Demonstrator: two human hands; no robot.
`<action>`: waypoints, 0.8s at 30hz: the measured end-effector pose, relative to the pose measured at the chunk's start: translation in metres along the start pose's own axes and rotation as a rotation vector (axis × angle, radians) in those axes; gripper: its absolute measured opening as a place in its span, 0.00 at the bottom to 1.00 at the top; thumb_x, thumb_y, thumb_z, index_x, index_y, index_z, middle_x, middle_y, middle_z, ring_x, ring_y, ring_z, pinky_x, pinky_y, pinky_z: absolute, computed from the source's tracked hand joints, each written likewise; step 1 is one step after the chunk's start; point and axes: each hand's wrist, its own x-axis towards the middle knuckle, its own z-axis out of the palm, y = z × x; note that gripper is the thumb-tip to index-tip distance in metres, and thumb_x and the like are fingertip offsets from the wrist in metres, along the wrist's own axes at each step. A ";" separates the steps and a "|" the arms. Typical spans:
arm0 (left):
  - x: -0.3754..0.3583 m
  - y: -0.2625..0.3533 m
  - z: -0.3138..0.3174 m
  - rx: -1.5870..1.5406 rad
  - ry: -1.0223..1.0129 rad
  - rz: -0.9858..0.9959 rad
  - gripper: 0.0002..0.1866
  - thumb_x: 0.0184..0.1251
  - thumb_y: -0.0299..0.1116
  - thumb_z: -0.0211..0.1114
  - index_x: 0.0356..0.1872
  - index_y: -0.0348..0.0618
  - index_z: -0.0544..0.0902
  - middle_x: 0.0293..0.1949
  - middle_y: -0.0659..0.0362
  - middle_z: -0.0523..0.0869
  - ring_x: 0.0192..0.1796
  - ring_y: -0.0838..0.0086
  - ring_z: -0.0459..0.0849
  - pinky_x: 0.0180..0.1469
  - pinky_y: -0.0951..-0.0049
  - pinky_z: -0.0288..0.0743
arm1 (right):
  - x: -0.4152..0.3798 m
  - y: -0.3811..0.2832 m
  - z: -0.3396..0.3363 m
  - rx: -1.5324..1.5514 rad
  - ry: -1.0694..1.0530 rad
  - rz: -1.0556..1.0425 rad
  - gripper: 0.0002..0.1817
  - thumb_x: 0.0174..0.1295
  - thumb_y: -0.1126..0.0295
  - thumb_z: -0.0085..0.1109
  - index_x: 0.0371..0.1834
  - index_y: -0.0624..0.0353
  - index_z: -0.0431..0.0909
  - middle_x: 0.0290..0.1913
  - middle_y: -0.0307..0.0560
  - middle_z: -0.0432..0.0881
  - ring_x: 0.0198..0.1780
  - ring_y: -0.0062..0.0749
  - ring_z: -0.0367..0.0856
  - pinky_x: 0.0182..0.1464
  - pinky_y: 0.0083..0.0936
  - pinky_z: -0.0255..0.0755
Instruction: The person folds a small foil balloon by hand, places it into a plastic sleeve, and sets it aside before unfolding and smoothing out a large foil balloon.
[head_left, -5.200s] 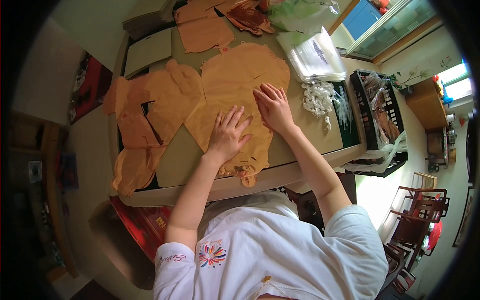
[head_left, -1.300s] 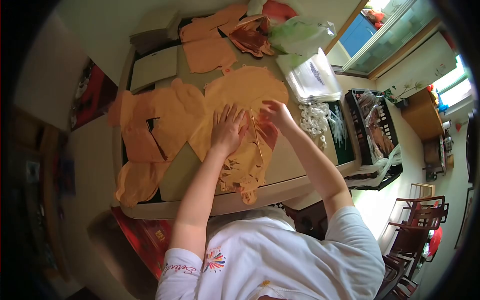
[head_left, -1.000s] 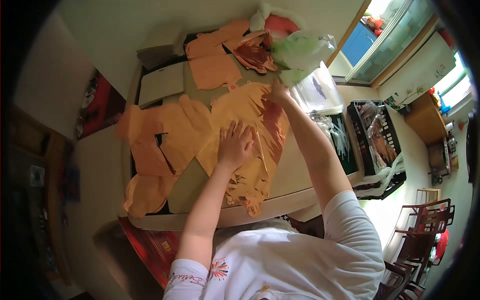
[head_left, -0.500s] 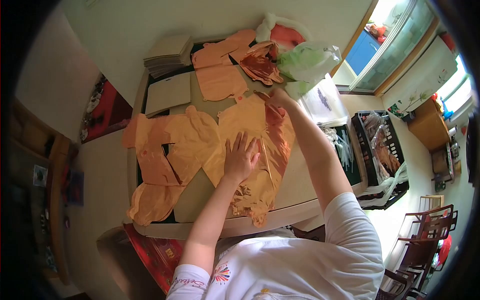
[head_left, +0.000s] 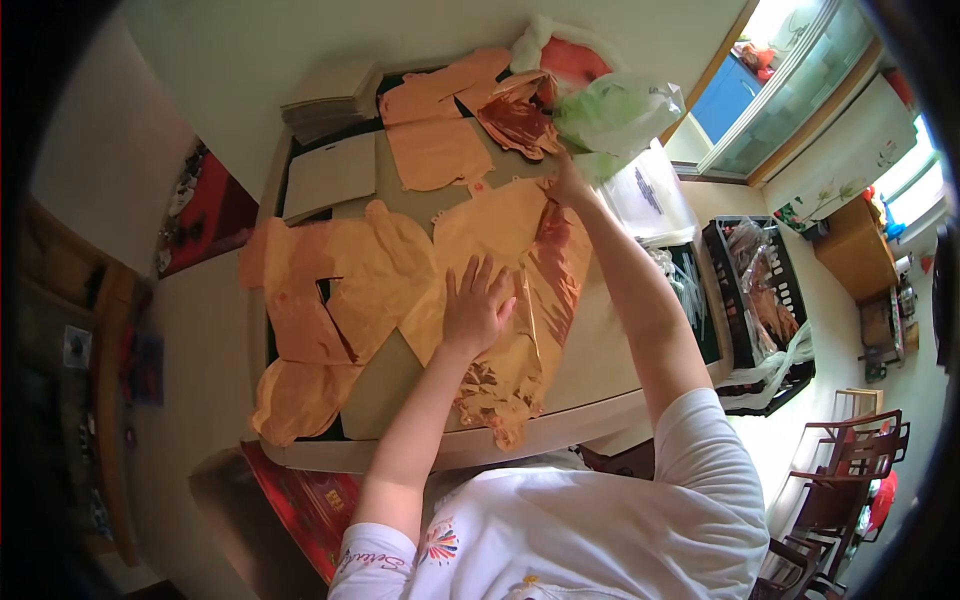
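Flat orange-gold foil balloons, not inflated, cover much of the table. My left hand (head_left: 477, 312) lies with fingers stretched on the nearest foil balloon (head_left: 485, 235), at about its middle. At that balloon's far right corner, my right hand (head_left: 568, 186) has its fingers closed on the foil edge. The balloon's right side is folded and wrinkled, and its near end is crumpled. To the left lies another foil balloon (head_left: 380, 265) with a dark slit-like gap in it. Beyond my hands are a flat foil balloon (head_left: 435, 150) and a crumpled shiny foil piece (head_left: 515, 118).
A stack of cardboard sheets (head_left: 328, 98) and a single cardboard sheet (head_left: 330, 178) occupy the far left. Toward the far right are a green-white plastic bag (head_left: 615, 115), clear plastic packets (head_left: 650, 205) and white straws (head_left: 690, 290). A black crate (head_left: 735, 290) holding plastic bags stands right of the table.
My right hand has shifted slightly right, with the foil's far right corner now drawn out differently beneath it. My left hand stays flat on the balloon. The whole view has tilted a little.
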 end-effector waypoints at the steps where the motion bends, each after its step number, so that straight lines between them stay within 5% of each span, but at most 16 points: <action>1: 0.001 0.000 0.001 -0.003 -0.008 0.002 0.27 0.68 0.48 0.57 0.65 0.52 0.71 0.69 0.52 0.66 0.72 0.56 0.60 0.71 0.42 0.50 | -0.006 -0.014 -0.006 -0.046 0.012 -0.021 0.52 0.41 0.61 0.76 0.71 0.58 0.55 0.49 0.59 0.82 0.48 0.51 0.83 0.50 0.40 0.77; 3: 0.002 0.000 0.002 -0.003 -0.013 0.008 0.27 0.68 0.49 0.57 0.66 0.52 0.71 0.69 0.52 0.67 0.72 0.57 0.61 0.71 0.42 0.51 | -0.020 -0.057 -0.021 -0.147 -0.080 -0.016 0.50 0.49 0.61 0.72 0.72 0.57 0.51 0.49 0.61 0.82 0.46 0.54 0.83 0.50 0.41 0.77; 6: -0.001 -0.001 0.004 -0.006 -0.013 0.003 0.27 0.68 0.49 0.57 0.66 0.52 0.71 0.69 0.52 0.67 0.72 0.56 0.61 0.70 0.42 0.51 | -0.063 -0.115 -0.055 1.242 -0.396 0.043 0.40 0.58 0.62 0.65 0.72 0.56 0.54 0.48 0.68 0.81 0.45 0.57 0.83 0.49 0.42 0.76; 7: 0.000 0.000 0.003 -0.017 -0.017 -0.002 0.27 0.68 0.49 0.56 0.66 0.52 0.71 0.69 0.52 0.66 0.72 0.56 0.60 0.70 0.42 0.51 | -0.074 -0.117 -0.055 1.197 -0.200 0.019 0.31 0.61 0.63 0.60 0.67 0.58 0.64 0.49 0.68 0.80 0.46 0.59 0.82 0.51 0.40 0.76; 9: 0.001 0.000 0.002 -0.024 -0.013 -0.005 0.27 0.69 0.49 0.56 0.66 0.52 0.70 0.69 0.51 0.66 0.73 0.56 0.60 0.70 0.42 0.51 | -0.068 -0.046 -0.009 0.248 0.075 -0.160 0.22 0.63 0.64 0.56 0.59 0.59 0.73 0.50 0.62 0.81 0.48 0.58 0.81 0.52 0.39 0.76; 10: 0.000 0.000 0.003 -0.018 -0.012 0.001 0.27 0.69 0.48 0.56 0.66 0.52 0.70 0.69 0.51 0.66 0.73 0.56 0.60 0.70 0.42 0.50 | -0.100 -0.051 -0.010 0.042 0.084 -0.123 0.15 0.62 0.69 0.53 0.51 0.60 0.79 0.51 0.59 0.80 0.50 0.59 0.79 0.53 0.41 0.74; 11: 0.000 -0.001 0.004 -0.013 -0.011 0.006 0.27 0.69 0.48 0.55 0.66 0.52 0.70 0.69 0.51 0.66 0.73 0.56 0.60 0.70 0.42 0.50 | -0.114 -0.041 -0.003 -0.064 0.073 -0.315 0.16 0.58 0.72 0.52 0.49 0.60 0.79 0.50 0.61 0.78 0.51 0.59 0.76 0.54 0.44 0.71; 16: 0.000 -0.002 0.004 -0.015 -0.019 0.010 0.26 0.69 0.48 0.55 0.67 0.52 0.70 0.70 0.50 0.65 0.73 0.55 0.59 0.71 0.42 0.49 | -0.185 -0.052 0.020 -0.004 0.124 -0.422 0.22 0.60 0.77 0.52 0.60 0.63 0.74 0.62 0.56 0.74 0.66 0.50 0.68 0.70 0.42 0.59; 22: 0.000 0.001 0.001 -0.055 0.009 0.001 0.25 0.69 0.45 0.56 0.65 0.51 0.71 0.70 0.50 0.65 0.73 0.54 0.59 0.71 0.42 0.49 | -0.202 -0.066 0.026 0.011 0.044 -0.417 0.23 0.63 0.76 0.51 0.63 0.62 0.71 0.64 0.57 0.72 0.68 0.50 0.66 0.71 0.44 0.57; 24: 0.000 0.001 0.001 -0.055 0.015 0.004 0.24 0.70 0.45 0.56 0.65 0.51 0.72 0.69 0.50 0.66 0.73 0.54 0.59 0.70 0.42 0.49 | -0.200 -0.066 0.024 0.087 0.164 -0.368 0.23 0.62 0.75 0.52 0.62 0.64 0.71 0.64 0.58 0.72 0.68 0.50 0.66 0.72 0.44 0.56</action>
